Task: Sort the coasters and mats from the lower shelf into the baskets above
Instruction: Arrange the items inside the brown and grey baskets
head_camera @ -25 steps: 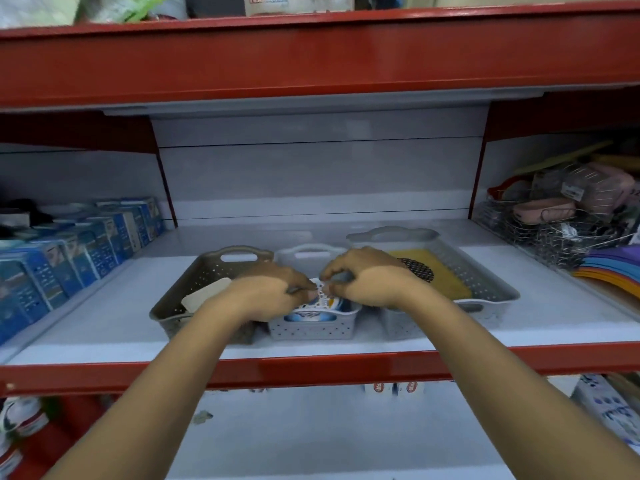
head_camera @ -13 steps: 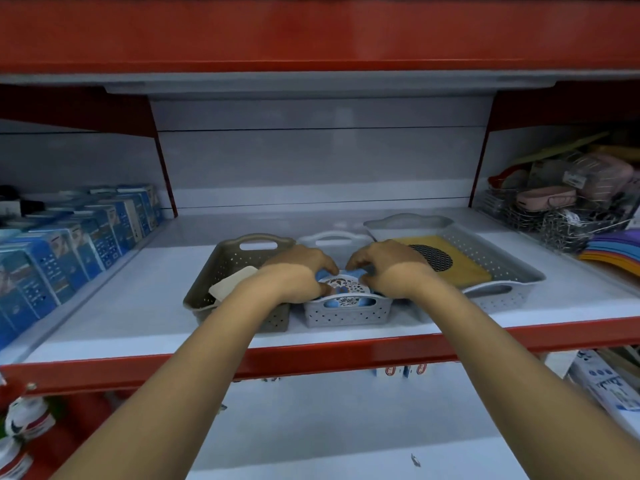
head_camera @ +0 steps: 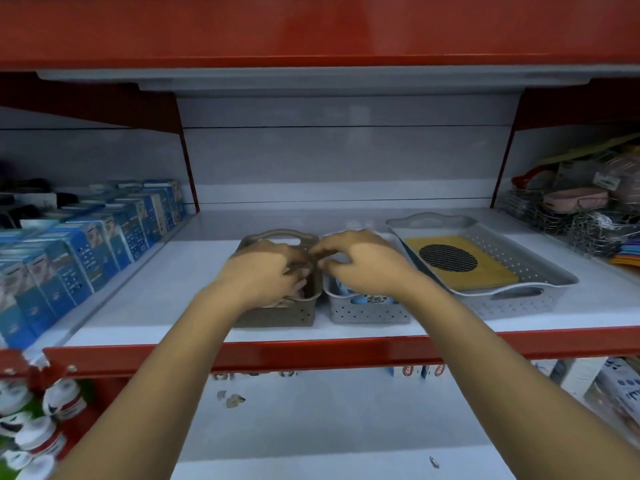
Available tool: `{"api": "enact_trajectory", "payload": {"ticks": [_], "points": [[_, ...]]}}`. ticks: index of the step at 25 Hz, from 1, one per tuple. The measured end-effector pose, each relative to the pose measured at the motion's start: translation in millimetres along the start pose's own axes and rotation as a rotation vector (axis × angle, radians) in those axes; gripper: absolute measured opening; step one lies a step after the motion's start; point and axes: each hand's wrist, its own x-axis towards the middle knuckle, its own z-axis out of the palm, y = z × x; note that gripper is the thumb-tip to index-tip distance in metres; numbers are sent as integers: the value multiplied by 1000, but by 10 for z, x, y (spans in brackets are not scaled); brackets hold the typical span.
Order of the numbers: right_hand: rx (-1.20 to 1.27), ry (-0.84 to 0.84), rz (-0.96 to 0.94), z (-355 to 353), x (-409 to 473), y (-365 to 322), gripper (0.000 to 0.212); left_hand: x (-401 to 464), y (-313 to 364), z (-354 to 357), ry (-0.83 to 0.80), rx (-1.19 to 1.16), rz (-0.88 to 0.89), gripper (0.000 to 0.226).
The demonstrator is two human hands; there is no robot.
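Three baskets stand in a row on the upper shelf. My left hand (head_camera: 263,271) reaches down into the brown basket (head_camera: 277,315), its fingers curled inside; whatever they touch is hidden. My right hand (head_camera: 363,265) hovers over the small grey basket (head_camera: 367,311), fingers apart and pointing left toward the brown basket's rim, with nothing visible in them. A blue patterned coaster (head_camera: 372,299) lies in the small grey basket. At the right, the large grey tray (head_camera: 540,289) holds a yellow mat (head_camera: 485,278) with a round black mesh coaster (head_camera: 448,258) on top.
Blue boxes (head_camera: 86,251) line the shelf's left side. Wire baskets with packaged goods (head_camera: 588,216) crowd the right. The red shelf edge (head_camera: 311,351) runs under my forearms. On the lower shelf, boxes (head_camera: 616,393) sit at the right and small scraps (head_camera: 232,398) lie on it.
Both hands were together over the small grey basket holding a patterned coaster. My left hand has since shifted left into the brown basket. The camera has tilted down.
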Motion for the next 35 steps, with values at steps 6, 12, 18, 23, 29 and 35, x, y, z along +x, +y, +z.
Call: {"api": "enact_trajectory", "payload": {"ticks": [6,12,18,23,29,35], "points": [[-121,-308,-104,273,531,-254,41,-166,-237,-90,-128,116,-283,34],[-235,-296,-43,262,480,-192,30,-80,-438,-54,-259,17,-191,32],[-243,-199,-16,280,354,-204,24,-102,-550,-15,-240,-175,-175,25],[-240,-202,36,295,341,-299,27,-54,-482,-29,-206,-40,-183,26],[-178,309,134,372,-308,-119,30,-333,-24,34,99,-179,-56,24],[-157,355,129,446,-797,-51,40,-625,362,267,212,-79,-29,24]]}}
